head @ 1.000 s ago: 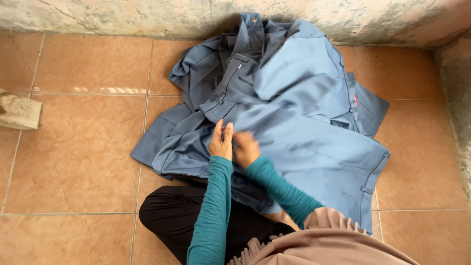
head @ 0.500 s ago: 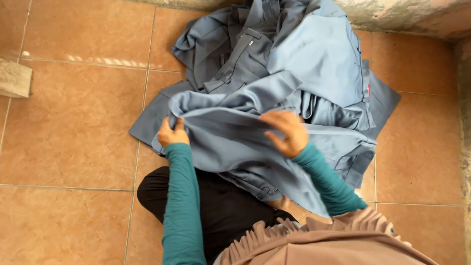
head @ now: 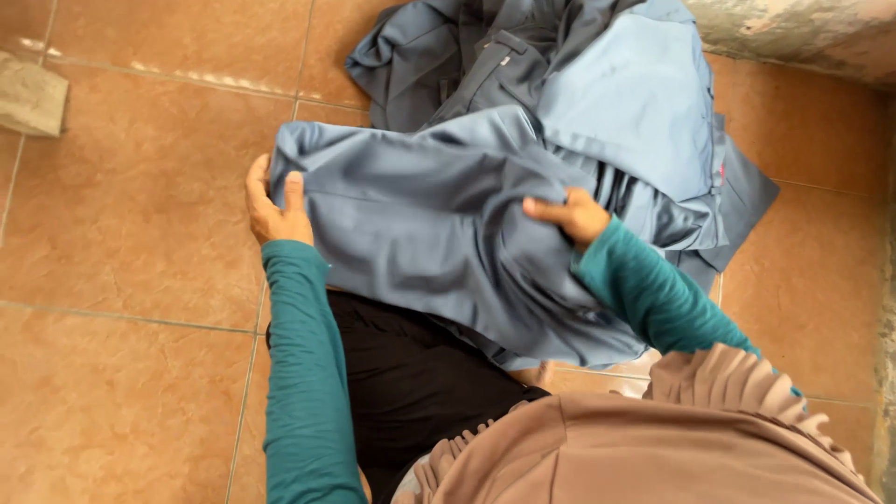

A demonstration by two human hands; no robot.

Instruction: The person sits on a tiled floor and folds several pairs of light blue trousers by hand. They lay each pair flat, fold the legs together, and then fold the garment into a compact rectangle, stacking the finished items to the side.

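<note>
Head view looks down on a tiled floor [head: 131, 205] where you sit with a heap of blue-grey clothes [head: 597, 121] spread in front of you, running up to the rough wall [head: 803, 37] at the top right. Across your black-clad lap [head: 411, 373] and the front of that heap lies the blue-grey garment [head: 420, 224] you are working on. It looks light, soft and limp, probably a little slick, so it will sag wherever it is unsupported; corners and folded edges are the sound places to hold. Your left hand [head: 273, 203] pinches its left corner, thumb on top and fingers curled under. Your right hand [head: 571, 215] is closed around a bunched fold near the middle. Bare tile lies open to your left, where only a small pale cloth [head: 33, 93] sits well apart; the wall hems in the right.
</note>
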